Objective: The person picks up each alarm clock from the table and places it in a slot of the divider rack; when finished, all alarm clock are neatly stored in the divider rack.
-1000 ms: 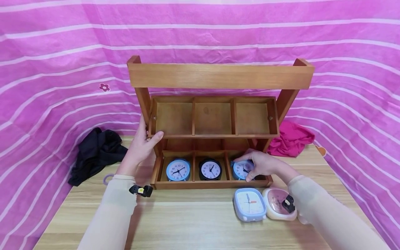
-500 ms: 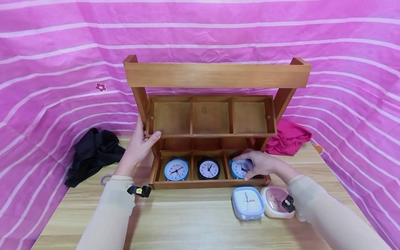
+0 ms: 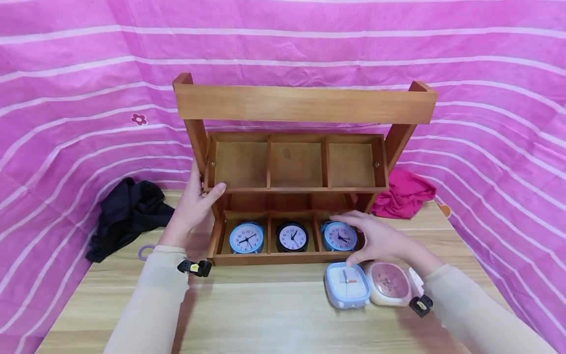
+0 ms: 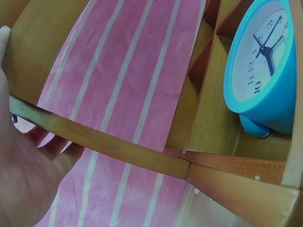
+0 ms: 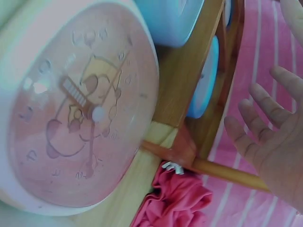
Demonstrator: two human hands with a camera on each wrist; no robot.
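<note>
A wooden two-tier rack (image 3: 305, 104) stands on the table. My left hand (image 3: 191, 209) grips its left side, thumb at the upper tray's front corner and fingers behind the post; the left wrist view shows those fingers (image 4: 71, 158) past the edge. Three round alarm clocks sit in the lower tray: a left blue clock (image 3: 246, 238), a black clock (image 3: 292, 237) and a right blue clock (image 3: 339, 236). My right hand (image 3: 382, 238) hovers beside the right blue clock, holding nothing, its fingers spread. Below it lie a square lilac clock (image 3: 347, 286) and a pink-faced clock (image 3: 389, 283).
The upper tray (image 3: 297, 164) has three bare compartments. A black cloth (image 3: 132, 209) and a purple ring (image 3: 145, 252) lie at the left, a hot-pink cloth (image 3: 407, 196) at the right. Behind hangs a striped pink curtain (image 3: 283, 49). Another white object (image 3: 415, 282) shows partly behind my right wrist.
My right hand has let go of the right blue clock and drawn back a little to the right, uncovering the dial. The left hand keeps its grip on the rack.
</note>
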